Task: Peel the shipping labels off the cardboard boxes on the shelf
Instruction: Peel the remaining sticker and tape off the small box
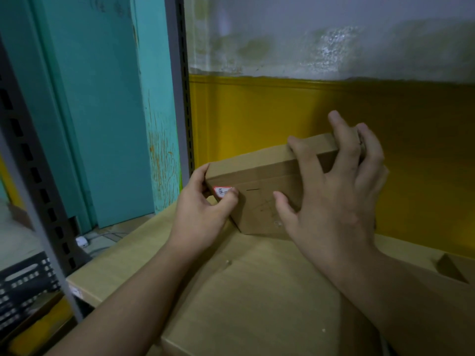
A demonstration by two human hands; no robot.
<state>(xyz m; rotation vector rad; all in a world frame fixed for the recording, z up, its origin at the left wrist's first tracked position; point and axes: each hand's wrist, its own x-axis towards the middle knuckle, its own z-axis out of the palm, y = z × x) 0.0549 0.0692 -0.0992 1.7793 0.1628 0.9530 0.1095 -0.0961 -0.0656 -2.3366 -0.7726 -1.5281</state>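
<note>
Brown cardboard box (270, 176) bearing a white label (221, 191) with a red border and dark handwriting. Behind it I see the wall (282, 111), yellow below and stained grey-white above; teal door (102, 111); grey shelf post (174, 73) with black slots.

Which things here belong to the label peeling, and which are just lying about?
Job: small box, its red-edged label, left hand gripping the corner, right hand on it.
Lying about: large box underneath, black crate, white plug on floor.
</note>
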